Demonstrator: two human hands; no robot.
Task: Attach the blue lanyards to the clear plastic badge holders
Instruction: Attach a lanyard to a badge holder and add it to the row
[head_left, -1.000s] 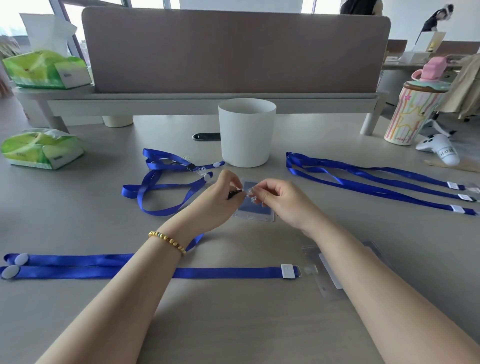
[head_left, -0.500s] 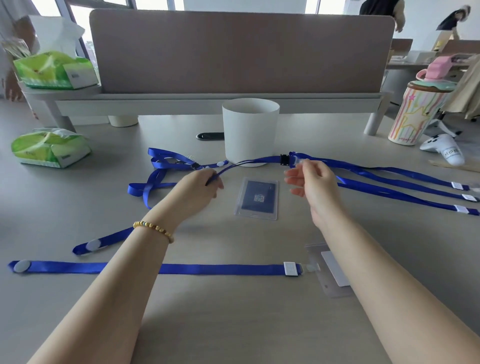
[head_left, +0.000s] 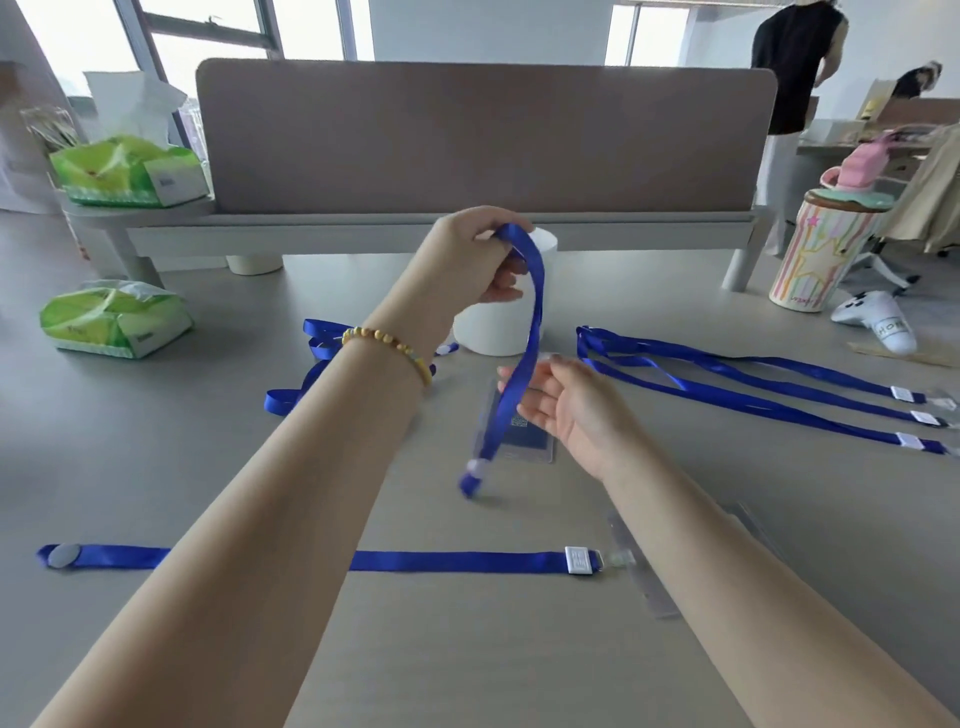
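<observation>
Blue lanyard (head_left: 524, 332) hangs pinched in raised left hand (head_left: 470, 260), tail dangling over badge holder (head_left: 524, 441) on surface; right hand (head_left: 566, 405), loose-fingered at 5 o'clock, should steady the strap before laying it flat.

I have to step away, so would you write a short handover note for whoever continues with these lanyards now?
Left hand: raised, grips a blue lanyard that hangs down, its lower end blurred.
Right hand: open beside the hanging strap, above the badge holder lying flat on the table.
Done: the near lanyard looks clipped to its clear holder; three finished ones lie right.
Left: join the held lanyard to the flat holder; a loose lanyard waits behind the left arm.
</observation>
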